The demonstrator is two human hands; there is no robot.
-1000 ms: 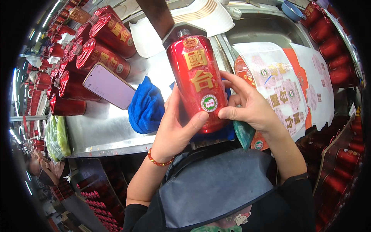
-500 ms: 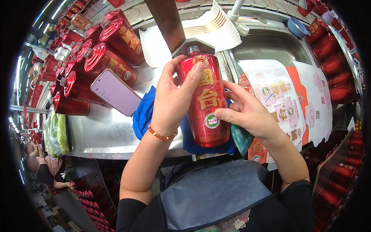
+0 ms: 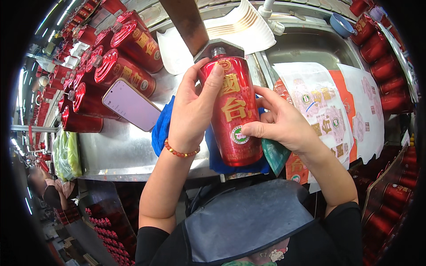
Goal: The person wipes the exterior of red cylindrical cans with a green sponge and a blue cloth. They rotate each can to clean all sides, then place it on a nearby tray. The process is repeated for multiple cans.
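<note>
- the red bottle (image 3: pixel 235 119), with gold characters and a round white-and-green emblem low on its front, lies slanted in front of the person, its clear neck (image 3: pixel 218 52) at the dark metal bracket (image 3: pixel 222 43) and its base over a blue cloth (image 3: pixel 224 167).
- the left hand (image 3: pixel 193 104) is closed part-way around the bottle's upper body, thumb across the front near the shoulder and fingers at its left edge; a red beaded bracelet (image 3: pixel 182 153) circles that wrist.
- the right hand (image 3: pixel 284 122) has hold of the bottle's lower right side, thumb pressed by the emblem, fingers curled at the edge; where their tips end is hidden.
- a green sheet-like piece (image 3: pixel 274 155) hangs just beneath the right hand.
- a second patch of blue cloth (image 3: pixel 163 126) sits beside the left forearm; whether the two blue parts join cannot be told.
- left of it, a smartphone (image 3: pixel 132 105) with a lit screen leans against more red bottles (image 3: pixel 126 75) on the metal worktable (image 3: pixel 115 150).
- to the right, printed white decal sheets (image 3: pixel 306 84) overlap an orange-red sheet (image 3: pixel 341 86), near the sink (image 3: pixel 306 44).
- a striped white tray (image 3: pixel 239 26) lies beyond the bracket.
</note>
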